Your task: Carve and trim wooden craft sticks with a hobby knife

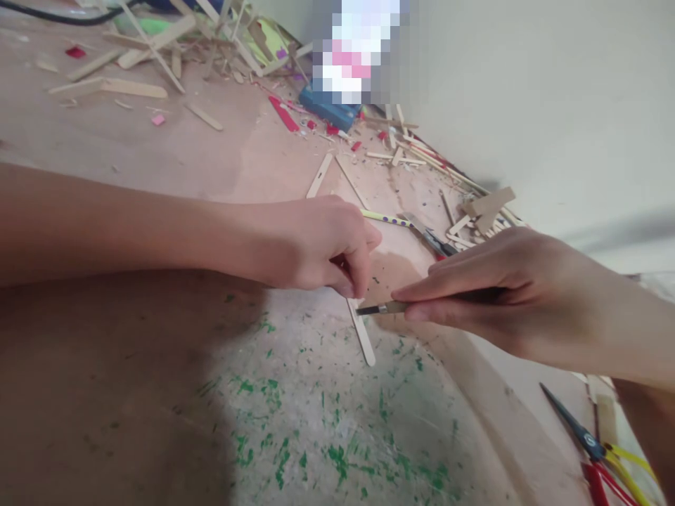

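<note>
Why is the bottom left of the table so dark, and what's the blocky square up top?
Head view: shadow darkens the pinkish wooden table under the arm of the left hand, which pinches a flat wooden stick; the right hand grips a thin metal blade, slightly soft; the top patch is pixelated.

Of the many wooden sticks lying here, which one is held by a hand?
The flat stick pinned under the left hand, near the blade in the right hand; the other sticks lie untouched.
</note>
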{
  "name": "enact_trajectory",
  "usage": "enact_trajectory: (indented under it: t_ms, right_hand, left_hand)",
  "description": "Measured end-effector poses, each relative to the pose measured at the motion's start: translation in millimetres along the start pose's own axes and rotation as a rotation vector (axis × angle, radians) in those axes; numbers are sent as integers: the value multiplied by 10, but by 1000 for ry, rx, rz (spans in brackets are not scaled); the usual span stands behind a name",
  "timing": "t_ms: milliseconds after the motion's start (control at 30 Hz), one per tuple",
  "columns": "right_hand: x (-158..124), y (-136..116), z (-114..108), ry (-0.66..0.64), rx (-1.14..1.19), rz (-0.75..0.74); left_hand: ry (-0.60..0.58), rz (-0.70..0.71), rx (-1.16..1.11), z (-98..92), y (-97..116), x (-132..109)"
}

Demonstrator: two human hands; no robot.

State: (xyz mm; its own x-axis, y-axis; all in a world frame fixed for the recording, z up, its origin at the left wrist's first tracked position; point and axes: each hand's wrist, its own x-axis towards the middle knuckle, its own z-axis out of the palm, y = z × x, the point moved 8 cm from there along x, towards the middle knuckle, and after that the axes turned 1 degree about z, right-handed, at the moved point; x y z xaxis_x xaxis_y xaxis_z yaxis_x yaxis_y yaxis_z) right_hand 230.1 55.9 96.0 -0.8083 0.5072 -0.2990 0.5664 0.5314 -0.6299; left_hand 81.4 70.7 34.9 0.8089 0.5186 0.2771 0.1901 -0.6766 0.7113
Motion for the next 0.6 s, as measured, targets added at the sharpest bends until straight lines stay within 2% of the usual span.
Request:
enact_trajectory:
  t_ms: [200, 400, 500, 600]
  right_hand:
    - [-46, 234, 32, -1, 122, 96]
    - [-132, 452, 81, 65, 200, 106]
    - [-150, 433, 86, 96, 184, 59]
    - [-184, 292, 30, 132, 12, -20]
  left_hand:
    - [-7, -81, -22, -45, 49, -41]
    - [-4, -38, -15, 2, -27, -1]
    - [-4, -41, -18, -1, -24, 1]
    - [-16, -86, 13, -26, 21, -15]
